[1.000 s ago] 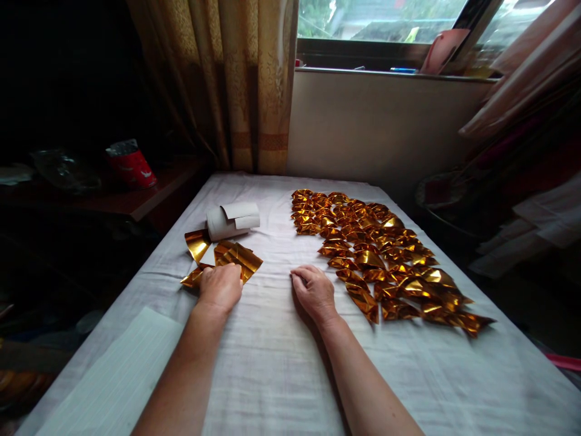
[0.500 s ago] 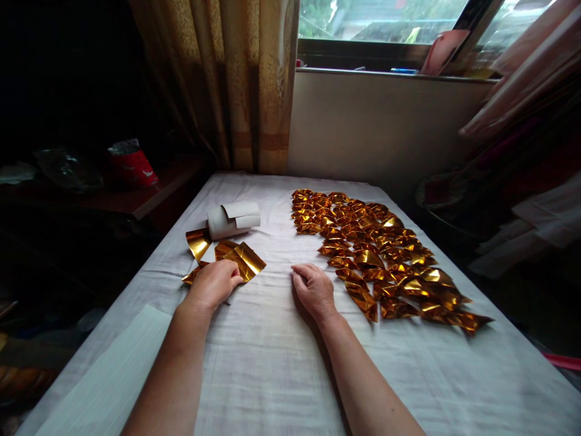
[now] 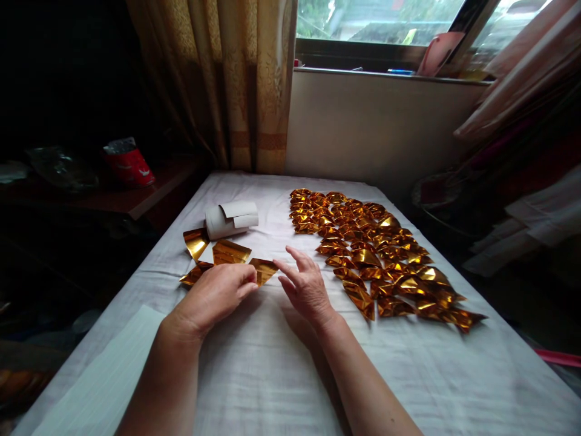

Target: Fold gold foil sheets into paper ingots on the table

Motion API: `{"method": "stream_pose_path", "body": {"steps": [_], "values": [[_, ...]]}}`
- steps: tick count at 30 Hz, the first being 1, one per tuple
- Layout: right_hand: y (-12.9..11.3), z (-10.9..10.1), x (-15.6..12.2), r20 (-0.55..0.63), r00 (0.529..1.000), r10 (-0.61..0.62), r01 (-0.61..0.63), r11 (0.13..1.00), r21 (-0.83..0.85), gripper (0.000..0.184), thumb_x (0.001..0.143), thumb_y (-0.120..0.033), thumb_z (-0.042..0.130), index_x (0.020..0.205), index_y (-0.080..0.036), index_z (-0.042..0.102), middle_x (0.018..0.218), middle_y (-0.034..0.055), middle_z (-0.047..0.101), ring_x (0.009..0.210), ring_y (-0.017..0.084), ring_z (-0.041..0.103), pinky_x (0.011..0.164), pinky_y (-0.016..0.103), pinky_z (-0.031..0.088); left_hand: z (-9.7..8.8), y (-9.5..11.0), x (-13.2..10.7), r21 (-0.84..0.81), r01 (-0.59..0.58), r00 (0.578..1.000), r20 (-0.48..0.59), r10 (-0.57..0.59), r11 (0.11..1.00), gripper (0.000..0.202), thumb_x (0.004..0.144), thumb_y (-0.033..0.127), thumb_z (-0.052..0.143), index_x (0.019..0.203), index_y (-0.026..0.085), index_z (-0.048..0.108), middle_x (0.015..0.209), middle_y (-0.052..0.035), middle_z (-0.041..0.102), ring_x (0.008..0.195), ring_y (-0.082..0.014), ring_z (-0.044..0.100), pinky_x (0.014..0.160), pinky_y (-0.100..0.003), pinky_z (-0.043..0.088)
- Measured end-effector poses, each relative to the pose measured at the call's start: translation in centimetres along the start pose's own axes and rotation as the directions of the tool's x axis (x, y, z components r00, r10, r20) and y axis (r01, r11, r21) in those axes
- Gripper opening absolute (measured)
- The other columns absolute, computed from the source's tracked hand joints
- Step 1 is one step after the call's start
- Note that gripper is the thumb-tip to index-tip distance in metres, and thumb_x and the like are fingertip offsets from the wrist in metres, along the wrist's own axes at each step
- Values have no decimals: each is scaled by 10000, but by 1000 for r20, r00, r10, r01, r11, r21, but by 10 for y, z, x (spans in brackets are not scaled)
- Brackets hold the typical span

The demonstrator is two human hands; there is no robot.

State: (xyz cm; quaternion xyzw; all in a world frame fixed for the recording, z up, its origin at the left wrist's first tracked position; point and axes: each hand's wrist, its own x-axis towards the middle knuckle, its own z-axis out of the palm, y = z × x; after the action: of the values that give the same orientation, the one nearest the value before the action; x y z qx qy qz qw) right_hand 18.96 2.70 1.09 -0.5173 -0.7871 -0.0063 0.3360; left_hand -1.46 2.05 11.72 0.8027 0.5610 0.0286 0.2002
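Pinched in my left hand (image 3: 222, 293) is a sheet of gold foil paper (image 3: 264, 270), its free corner pointing right. My right hand (image 3: 305, 283) is open, fingers spread, with its fingertips close by that corner; whether they touch it I cannot tell. Behind my left hand lie more gold foil sheets (image 3: 230, 251), one of them curled (image 3: 196, 242). A roll of white paper (image 3: 231, 219) rests just beyond them. To the right of my right hand, many folded gold foil pieces (image 3: 365, 258) are laid out in rows.
All this lies on a table with a pale cloth (image 3: 272, 375). A pale flat sheet (image 3: 102, 369) is at the left edge. A dark side table holds a red container (image 3: 129, 166). Beyond are a curtain (image 3: 231, 91) and a window sill with a pink cup (image 3: 439, 53).
My left hand has drawn a gold foil sheet toward the right, off the others. My right hand has lifted slightly and its fingers have opened toward that sheet.
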Motion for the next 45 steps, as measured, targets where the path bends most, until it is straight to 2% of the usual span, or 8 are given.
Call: {"method": "stream_pose_path", "body": {"steps": [6, 10, 13, 21, 27, 33, 40, 45], "values": [[-6, -15, 6, 40, 997, 70, -76, 984, 159, 200, 908, -235, 538, 900, -251, 737, 1101, 62, 719, 1016, 192, 635, 899, 311, 482, -3, 0, 1, -11, -101, 968, -232, 96, 995, 219, 903, 354, 536, 1031, 251, 681, 1224, -33, 672, 1127, -224, 605, 979, -321, 447], [-2, -22, 10, 168, 898, 407, -441, 826, 352, 210, 856, -260, 529, 880, -205, 730, 777, 22, 736, 679, 147, 659, 661, 234, 499, -9, 6, 2, 71, -4, 760, -648, 50, 997, 454, 883, 324, 589, 1324, 237, 527, 1580, -64, 309, 1448, -294, 277, 1169, -449, 272], [7, -24, 12, 334, 781, 528, -624, 656, 424, 236, 816, -251, 517, 886, -174, 729, 692, 6, 710, 575, 129, 635, 557, 210, 478, -12, 8, 2, 46, 53, 704, -710, -5, 998, 451, 916, 323, 535, 1362, 262, 495, 1584, -43, 304, 1457, -281, 266, 1172, -461, 273], [28, -31, 5, 504, 640, 580, -756, 593, 278, 421, 743, -139, 574, 1150, -148, 678, 651, 6, 698, 481, 124, 603, 491, 213, 454, 24, -5, 25, -25, -182, 968, -180, 175, 983, 335, 929, 290, 474, 1189, 235, 677, 1237, -37, 689, 1168, -198, 611, 1062, -325, 428], [34, -41, 0, 640, 648, 413, -744, 521, 418, 394, 733, -71, 502, 1048, -178, 714, 809, 18, 738, 545, 101, 632, 520, 193, 482, 66, -7, 46, 40, -198, 979, -41, 200, 979, 404, 950, 307, 463, 1337, 272, 574, 1495, -62, 466, 1397, -248, 397, 1180, -480, 242], [41, -39, -5, 621, 725, 300, -637, 636, 436, 411, 656, -38, 538, 967, -200, 754, 919, 19, 762, 782, 152, 685, 720, 252, 537, 85, -9, 54, 50, -188, 980, -63, 191, 981, 433, 983, 396, 392, 1385, 295, 519, 1533, -69, 408, 1447, -258, 307, 1183, -533, 180], [35, -46, 0, 567, 786, 245, -490, 806, 332, 265, 726, -125, 563, 863, -215, 772, 829, 3, 758, 744, 151, 663, 669, 222, 490, 86, -4, 52, -173, -177, 984, -60, 169, 969, 487, 995, 427, 270, 1315, 256, 594, 1431, -26, 544, 1389, -225, 410, 1184, -471, 234], [34, -64, 1, 655, 730, 195, -490, 818, 302, 202, 767, -234, 569, 640, -183, 717, 544, -37, 619, 508, 92, 505, 476, 180, 321, 82, -9, 45, -474, -98, 992, -120, 46, 875, 693, 955, 608, 188, 1178, 189, 692, 1209, -77, 702, 1157, -238, 624, 1048, -374, 454]]}}
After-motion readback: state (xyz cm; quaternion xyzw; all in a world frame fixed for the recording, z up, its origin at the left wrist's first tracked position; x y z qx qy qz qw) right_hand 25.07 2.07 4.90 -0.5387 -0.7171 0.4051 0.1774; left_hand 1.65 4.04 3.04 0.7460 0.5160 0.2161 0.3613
